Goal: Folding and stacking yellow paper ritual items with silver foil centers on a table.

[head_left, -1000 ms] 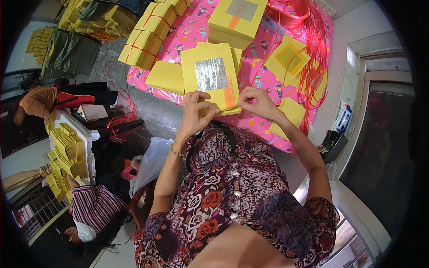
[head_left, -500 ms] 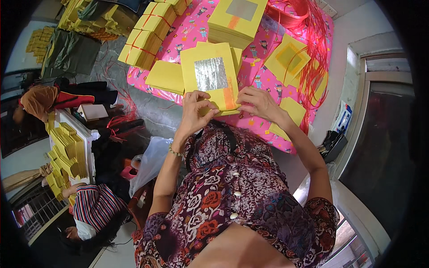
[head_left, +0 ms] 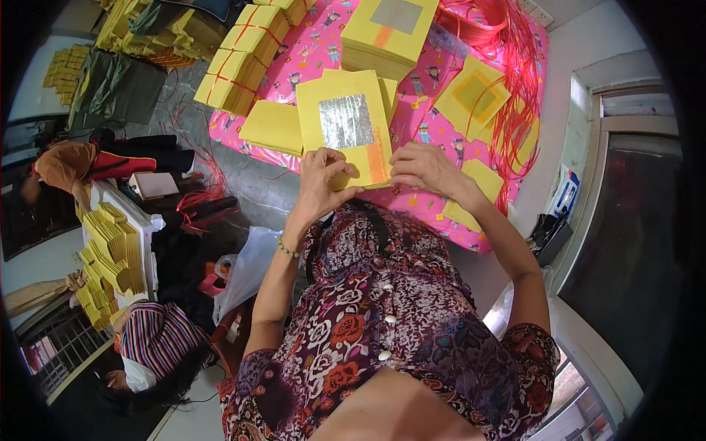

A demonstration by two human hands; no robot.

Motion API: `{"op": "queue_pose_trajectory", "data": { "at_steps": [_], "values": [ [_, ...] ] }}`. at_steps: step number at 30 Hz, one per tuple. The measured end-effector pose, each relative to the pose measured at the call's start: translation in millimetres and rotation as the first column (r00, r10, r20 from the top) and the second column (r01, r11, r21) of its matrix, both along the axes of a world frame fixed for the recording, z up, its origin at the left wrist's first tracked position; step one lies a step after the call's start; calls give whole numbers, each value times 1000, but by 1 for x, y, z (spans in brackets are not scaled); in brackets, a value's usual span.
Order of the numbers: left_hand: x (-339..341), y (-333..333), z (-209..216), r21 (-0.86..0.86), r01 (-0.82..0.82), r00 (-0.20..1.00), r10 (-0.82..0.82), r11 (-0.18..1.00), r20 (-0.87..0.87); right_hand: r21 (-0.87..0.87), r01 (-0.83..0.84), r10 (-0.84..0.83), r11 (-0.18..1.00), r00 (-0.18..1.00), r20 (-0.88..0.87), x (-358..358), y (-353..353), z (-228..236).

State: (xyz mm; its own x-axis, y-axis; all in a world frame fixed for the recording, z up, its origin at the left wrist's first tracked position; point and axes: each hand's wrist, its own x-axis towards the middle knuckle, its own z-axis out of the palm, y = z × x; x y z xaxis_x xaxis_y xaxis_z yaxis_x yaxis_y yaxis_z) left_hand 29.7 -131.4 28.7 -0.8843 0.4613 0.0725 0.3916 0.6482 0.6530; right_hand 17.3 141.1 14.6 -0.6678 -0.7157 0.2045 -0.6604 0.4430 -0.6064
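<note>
A small stack of yellow paper sheets (head_left: 312,99) lies at the near edge of the pink-covered table (head_left: 301,44). Its top sheet bears a silver foil square and an orange stripe. At the stack's near left corner, my left hand (head_left: 323,176) is closed with thumb and fingers pinching the sheets. My right hand (head_left: 426,170) pinches the near right edge, its fingertips bent against the paper. A folded yellow piece (head_left: 272,126) lies just left of the stack. Behind stands a taller pile of similar sheets (head_left: 375,59).
Yellow bundles tied with red string (head_left: 235,77) stand at the back left. Loose red plastic strands (head_left: 515,95) hang over the table's right side, across single yellow sheets (head_left: 474,99). On the left, co-workers sit at a white table (head_left: 121,198) with yellow stacks (head_left: 114,253).
Both hands stay at the stack's near corners; the sheets' near edges look closer together. A co-worker's striped arm at the left has shifted slightly.
</note>
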Motion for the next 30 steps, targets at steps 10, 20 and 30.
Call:
{"op": "queue_pose_trajectory", "data": {
  "at_steps": [10, 20, 30],
  "values": [
    [4, 8, -8, 52, -25, 999, 26, 998, -23, -161, 232, -155, 959, 910, 384, 0, -9, 11],
    [2, -2, -24, 353, -152, 973, 78, 923, 215, -263, 670, -224, 694, 549, 805, 35, -47, -13],
    [-6, -11, -19, 358, -120, 939, -11, 926, 343, -327, 687, -215, 649, 578, 787, 43, -72, -30]
  ]
}}
